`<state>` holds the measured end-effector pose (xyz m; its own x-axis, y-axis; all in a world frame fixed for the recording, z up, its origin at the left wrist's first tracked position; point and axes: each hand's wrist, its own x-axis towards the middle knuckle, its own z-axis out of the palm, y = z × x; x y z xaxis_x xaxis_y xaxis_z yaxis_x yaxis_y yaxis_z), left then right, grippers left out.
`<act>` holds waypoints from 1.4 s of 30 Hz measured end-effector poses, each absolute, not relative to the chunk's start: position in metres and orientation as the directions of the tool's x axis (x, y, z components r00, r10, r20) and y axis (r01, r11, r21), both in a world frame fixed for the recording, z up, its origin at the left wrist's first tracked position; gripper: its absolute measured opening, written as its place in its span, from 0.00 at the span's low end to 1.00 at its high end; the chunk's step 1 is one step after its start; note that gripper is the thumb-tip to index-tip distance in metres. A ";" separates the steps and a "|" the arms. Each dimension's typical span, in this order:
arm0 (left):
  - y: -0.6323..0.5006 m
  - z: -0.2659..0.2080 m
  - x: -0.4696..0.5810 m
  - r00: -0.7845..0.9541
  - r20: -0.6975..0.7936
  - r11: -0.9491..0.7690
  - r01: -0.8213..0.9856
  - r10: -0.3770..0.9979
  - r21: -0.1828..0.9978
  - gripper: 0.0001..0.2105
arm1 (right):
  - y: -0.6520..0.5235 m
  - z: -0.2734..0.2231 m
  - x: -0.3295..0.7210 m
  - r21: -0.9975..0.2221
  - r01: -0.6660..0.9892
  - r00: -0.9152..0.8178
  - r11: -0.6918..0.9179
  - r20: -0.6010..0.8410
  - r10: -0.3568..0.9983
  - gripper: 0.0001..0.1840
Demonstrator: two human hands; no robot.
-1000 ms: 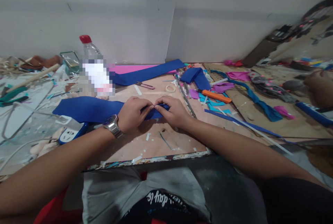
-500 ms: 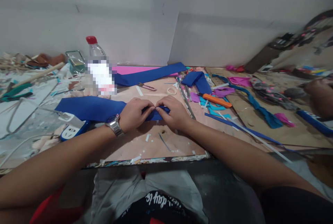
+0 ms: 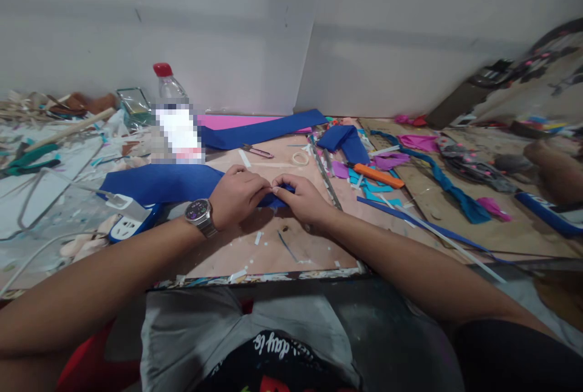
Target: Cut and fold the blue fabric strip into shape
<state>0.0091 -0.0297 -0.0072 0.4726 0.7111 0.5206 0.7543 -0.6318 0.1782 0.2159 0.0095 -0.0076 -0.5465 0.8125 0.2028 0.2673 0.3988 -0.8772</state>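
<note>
A long blue fabric strip (image 3: 164, 184) lies across the board, its right end bunched between my hands. My left hand (image 3: 239, 197), with a watch (image 3: 198, 212) on the wrist, pinches that end with thumb and forefinger. Right beside it, the fingertips of my right hand (image 3: 305, 200) are closed on the same strip, nearly touching the left ones. The folded part under the fingers is mostly hidden. Behind the hands lie small pink-handled snips (image 3: 257, 151) and a roll of tape (image 3: 300, 158).
An orange cutter knife (image 3: 378, 175) lies among fabric scraps on the right. A power strip (image 3: 130, 222) sits by my left forearm. Behind stand a phone (image 3: 180, 134) and a red-capped bottle (image 3: 168, 83). Another person's hand (image 3: 546, 164) is at far right.
My left hand has rolled over slightly, turning the watch face upward. Both hands stay pinched on the blue strip, which has shifted a little. The other person's hand has moved slightly left.
</note>
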 end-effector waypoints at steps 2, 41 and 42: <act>-0.030 -0.006 0.009 0.459 0.505 -0.618 0.759 0.732 0.206 0.12 | 0.012 -0.008 0.216 -0.858 0.279 -0.547 0.432 0.228 0.805 0.08; -0.034 -0.007 0.008 0.387 0.497 -0.603 0.687 0.776 0.406 0.11 | 0.014 -0.005 0.222 -0.466 0.310 -0.661 0.829 0.521 0.540 0.04; -0.034 -0.007 0.008 0.391 0.498 -0.604 0.691 0.774 0.396 0.11 | 0.014 -0.005 0.222 -0.469 0.313 -0.661 0.826 0.517 0.544 0.04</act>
<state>0.0082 -0.0338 -0.0067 0.3910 0.7738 0.4983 0.6911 -0.6044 0.3963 0.2222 0.0141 -0.0052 -0.6614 0.5437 0.5167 0.3126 0.8260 -0.4691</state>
